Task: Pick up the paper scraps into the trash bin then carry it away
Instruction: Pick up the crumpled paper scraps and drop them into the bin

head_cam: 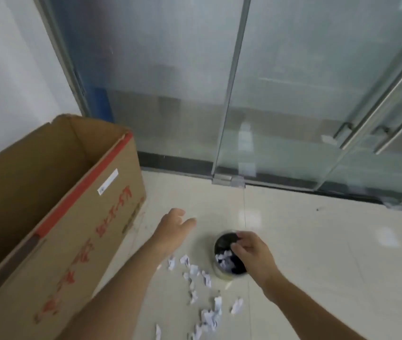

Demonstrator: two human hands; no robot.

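Note:
A small round trash bin [222, 241] with a black liner stands on the pale tiled floor, with white paper scraps inside it [223, 258]. My right hand [251, 251] hovers over the bin's right rim, fingers curled above the opening; whether it holds a scrap I cannot tell. My left hand [174, 228] reaches out to the left of the bin, fingers apart and holding nothing. Several crumpled white paper scraps [209, 317] lie scattered on the floor below and left of the bin.
A large open cardboard box [77, 217] with red print stands at the left, close to my left arm. Glass doors [293, 94] with metal handles [366, 133] and a floor hinge [228, 180] close off the far side. A white wall [10, 69] lies behind the box.

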